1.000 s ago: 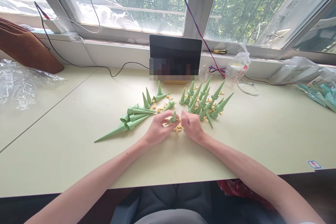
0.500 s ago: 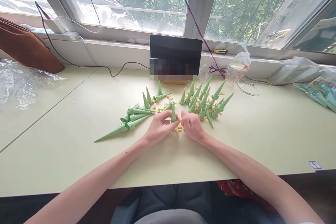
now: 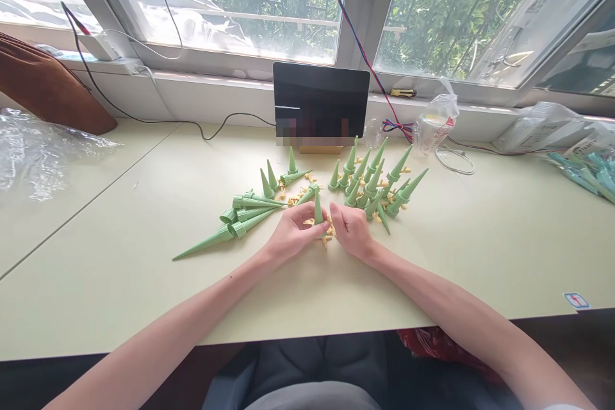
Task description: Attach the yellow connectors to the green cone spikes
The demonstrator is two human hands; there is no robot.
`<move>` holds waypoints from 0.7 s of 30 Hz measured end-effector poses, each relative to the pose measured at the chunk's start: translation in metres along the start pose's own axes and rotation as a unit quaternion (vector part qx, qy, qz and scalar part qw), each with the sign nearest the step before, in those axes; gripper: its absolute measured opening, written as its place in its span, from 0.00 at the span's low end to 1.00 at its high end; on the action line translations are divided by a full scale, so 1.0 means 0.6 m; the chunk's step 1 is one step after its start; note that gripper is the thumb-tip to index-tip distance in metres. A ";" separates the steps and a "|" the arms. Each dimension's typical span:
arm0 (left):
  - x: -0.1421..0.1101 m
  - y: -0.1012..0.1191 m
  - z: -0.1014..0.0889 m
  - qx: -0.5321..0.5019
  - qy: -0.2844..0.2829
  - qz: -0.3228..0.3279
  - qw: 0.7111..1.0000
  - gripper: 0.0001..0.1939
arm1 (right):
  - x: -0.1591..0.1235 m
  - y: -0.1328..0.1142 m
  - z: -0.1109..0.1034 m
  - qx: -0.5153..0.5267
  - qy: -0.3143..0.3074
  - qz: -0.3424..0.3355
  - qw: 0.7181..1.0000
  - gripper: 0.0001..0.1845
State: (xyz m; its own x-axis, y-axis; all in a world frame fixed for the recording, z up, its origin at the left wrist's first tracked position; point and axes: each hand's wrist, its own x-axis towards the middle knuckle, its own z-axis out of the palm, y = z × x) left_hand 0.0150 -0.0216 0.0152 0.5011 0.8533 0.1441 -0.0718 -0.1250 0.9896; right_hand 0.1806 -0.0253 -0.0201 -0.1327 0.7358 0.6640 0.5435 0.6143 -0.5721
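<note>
My left hand [image 3: 289, 236] and my right hand [image 3: 352, 232] meet at the middle of the pale table [image 3: 144, 282]. Both pinch one small green plastic cone [image 3: 318, 209], which points up between the fingertips. Small yellow plastic pieces [image 3: 325, 238] lie scattered under and behind the hands. To the left lies a pile of long green spikes [image 3: 230, 225] on their sides. Behind the right hand stands a cluster of upright green cones [image 3: 375, 179]. What else the fingers hold is hidden.
A dark tablet [image 3: 321, 109] leans against the window ledge at the back. A black cable [image 3: 158, 120] runs across the back left. Clear plastic wrap [image 3: 38, 154] and a brown bag [image 3: 48, 86] lie far left. Plastic bags [image 3: 435, 122] and teal parts [image 3: 586, 173] sit at the right.
The green cone between my fingers has turned from lying low in the left hand to standing upright. Both hands have stayed in place.
</note>
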 end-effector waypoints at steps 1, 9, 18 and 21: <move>0.000 -0.001 -0.001 -0.002 -0.003 0.004 1.000 0.12 | 0.000 0.000 0.000 -0.004 0.005 -0.008 1.000 0.29; 0.001 -0.017 -0.007 0.037 0.006 0.049 0.998 0.09 | 0.002 0.003 0.003 -0.023 0.030 -0.020 0.999 0.31; 0.002 -0.028 -0.011 0.204 0.049 0.213 0.954 0.06 | 0.001 0.002 0.004 -0.002 0.035 0.010 0.999 0.32; 0.002 -0.026 -0.011 0.222 0.054 0.230 0.946 0.05 | 0.001 0.001 0.004 0.002 0.033 0.025 0.999 0.32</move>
State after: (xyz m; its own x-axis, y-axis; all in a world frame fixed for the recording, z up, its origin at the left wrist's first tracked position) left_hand 0.0114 -0.0152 0.0002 0.4122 0.7012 0.5817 0.1199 -0.6747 0.7283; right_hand 0.1786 -0.0236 -0.0210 -0.0513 0.7449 0.6652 0.5450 0.5790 -0.6064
